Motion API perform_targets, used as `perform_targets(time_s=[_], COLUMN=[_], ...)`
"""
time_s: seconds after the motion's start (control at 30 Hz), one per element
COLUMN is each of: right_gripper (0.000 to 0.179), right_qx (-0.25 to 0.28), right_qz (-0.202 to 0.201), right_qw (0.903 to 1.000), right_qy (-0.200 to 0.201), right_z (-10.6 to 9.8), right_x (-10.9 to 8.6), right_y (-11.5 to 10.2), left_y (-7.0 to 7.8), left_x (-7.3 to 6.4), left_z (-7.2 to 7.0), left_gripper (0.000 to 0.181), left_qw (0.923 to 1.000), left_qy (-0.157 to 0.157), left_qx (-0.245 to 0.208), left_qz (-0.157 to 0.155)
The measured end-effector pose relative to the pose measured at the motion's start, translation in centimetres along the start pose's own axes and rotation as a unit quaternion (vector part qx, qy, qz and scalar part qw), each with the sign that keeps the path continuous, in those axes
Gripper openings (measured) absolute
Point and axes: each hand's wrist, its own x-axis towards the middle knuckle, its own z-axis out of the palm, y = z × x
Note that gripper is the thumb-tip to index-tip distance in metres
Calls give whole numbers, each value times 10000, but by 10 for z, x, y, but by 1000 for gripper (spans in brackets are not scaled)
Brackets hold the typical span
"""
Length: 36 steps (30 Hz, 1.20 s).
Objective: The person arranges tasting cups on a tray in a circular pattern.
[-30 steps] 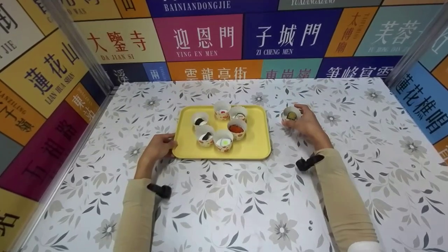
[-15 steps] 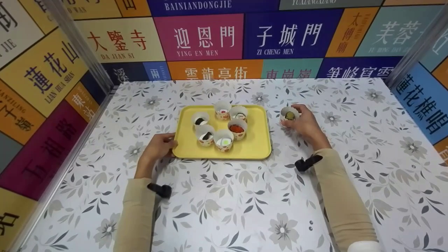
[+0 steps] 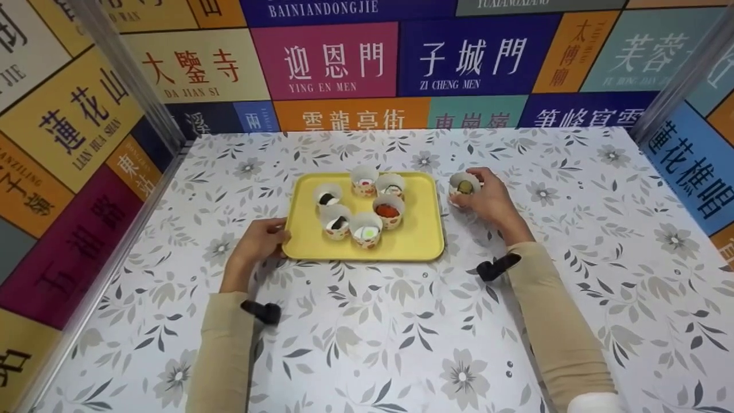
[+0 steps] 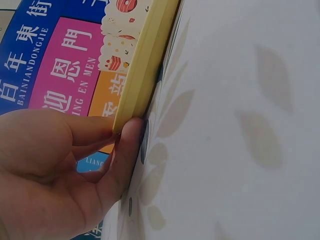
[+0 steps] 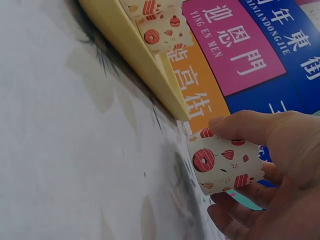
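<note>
My left hand pinches the left edge of a yellow tray. In the left wrist view the thumb and fingers meet at the tray's rim. Several paper cups stand grouped on the tray, among them one with an orange-red filling and one with white and bright green contents. To the right of the tray, my right hand grips a paper cup printed with red doughnuts and cakes. A round green piece shows inside it. Whether this cup touches the table cannot be told.
White tablecloth with grey leaves and flowers covers the table. Colourful wall panels with lettering stand behind it and at both sides. Black wrist cameras are strapped over both beige sleeves.
My right hand has moved a little left with the paper cup, closer to the tray. The left hand, the tray and the cups on it have stayed in place.
</note>
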Motion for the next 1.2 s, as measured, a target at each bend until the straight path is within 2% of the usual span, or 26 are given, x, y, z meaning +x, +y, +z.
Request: perform_targets(time_s=[0.2,0.37,0.6,0.67,0.9,1.07,1.2], right_gripper=[82,82,82,80,78,76,74], right_qx=[-264,-249,-325,-371,-801,-918,-1134], right_qz=[-156,-329,-637,-743,-1187,-1415,-1767], right_qw=[9995,9991,9973,9964,9896,9854,9773], right_qy=[6,-101,-143,-148,-128,-208,-295], right_z=[4,8,15,17,29,40,51], right_x=[-4,-9,-10,-10,-6,-2,0], right_y=[-14,-28,-52,-60,-83,-95,-104], left_y=[-1,-3,-3,-3,-5,-4,-2], left_x=[2,2,0,0,0,0,0], left_z=[2,0,-2,-2,0,1,0], left_gripper=[44,45,43,43,42,43,44], left_qw=[10000,10000,9995,9995,9996,9999,9999], left_qy=[-25,0,25,60,103,73,64], left_qx=[-82,-46,236,238,203,110,72], left_qz=[-4,-84,201,181,153,81,50])
